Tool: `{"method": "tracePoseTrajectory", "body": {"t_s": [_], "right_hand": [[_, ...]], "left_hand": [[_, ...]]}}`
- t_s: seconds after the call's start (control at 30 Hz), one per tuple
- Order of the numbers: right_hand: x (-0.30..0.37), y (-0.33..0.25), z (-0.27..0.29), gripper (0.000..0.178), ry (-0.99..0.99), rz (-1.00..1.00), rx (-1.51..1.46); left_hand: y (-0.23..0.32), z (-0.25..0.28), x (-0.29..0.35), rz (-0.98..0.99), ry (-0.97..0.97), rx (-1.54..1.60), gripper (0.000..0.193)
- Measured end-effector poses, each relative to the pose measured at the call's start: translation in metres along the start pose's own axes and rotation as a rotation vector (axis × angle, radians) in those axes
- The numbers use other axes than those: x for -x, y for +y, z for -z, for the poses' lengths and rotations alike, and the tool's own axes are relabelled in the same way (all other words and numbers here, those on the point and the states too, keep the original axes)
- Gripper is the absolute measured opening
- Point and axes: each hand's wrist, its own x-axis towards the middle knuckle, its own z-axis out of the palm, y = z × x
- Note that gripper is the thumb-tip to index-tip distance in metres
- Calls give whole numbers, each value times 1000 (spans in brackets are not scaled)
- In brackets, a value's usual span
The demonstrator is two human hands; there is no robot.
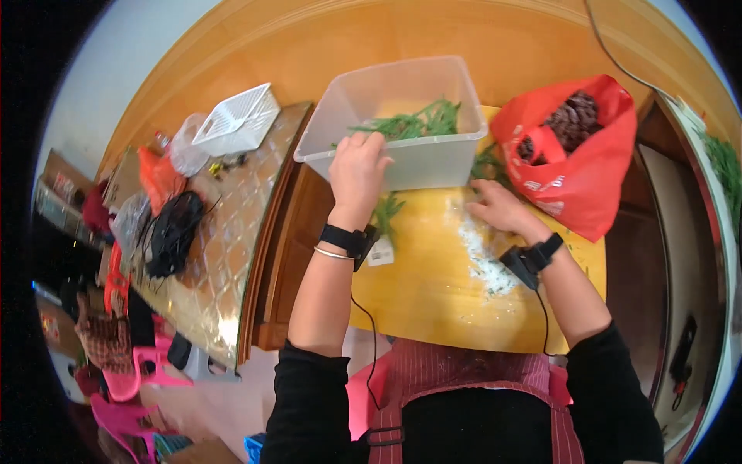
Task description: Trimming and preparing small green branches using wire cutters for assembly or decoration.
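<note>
A translucent plastic bin [417, 165] stands at the far side of the yellow table [417, 294], with green artificial sprigs [425, 124] inside. My left hand [358, 174] is closed at the bin's near left rim. A bit of green shows beside its fingers, but what they hold is hidden. To the right of the bin, my right hand [501, 207] reaches low over the table, thumb and fingers apart, close to more greenery [487, 165]. Another sprig [387, 211] lies in front of the bin, by my left wrist, near a white tag [381, 253].
A red bag [576, 185] of brown pine cones [573, 120] leans at the right. White flakes [488, 271] litter the table. On a glass-topped table [239, 224] at left lie a white basket [239, 120] and plastic bags [174, 232]. Wires [374, 332] hang from both wrist straps.
</note>
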Motion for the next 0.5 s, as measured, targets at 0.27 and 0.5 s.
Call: {"method": "tracePoseTrajectory", "body": {"t_s": [0.27,0.5], "right_hand": [[-7,-26,-1,53,31,75,45],[-48,-102,-81,50,-42,535,191]], "left_hand": [[-60,117,29,5,148,-107,26],[-82,149,69,85,84,-316,27]]}}
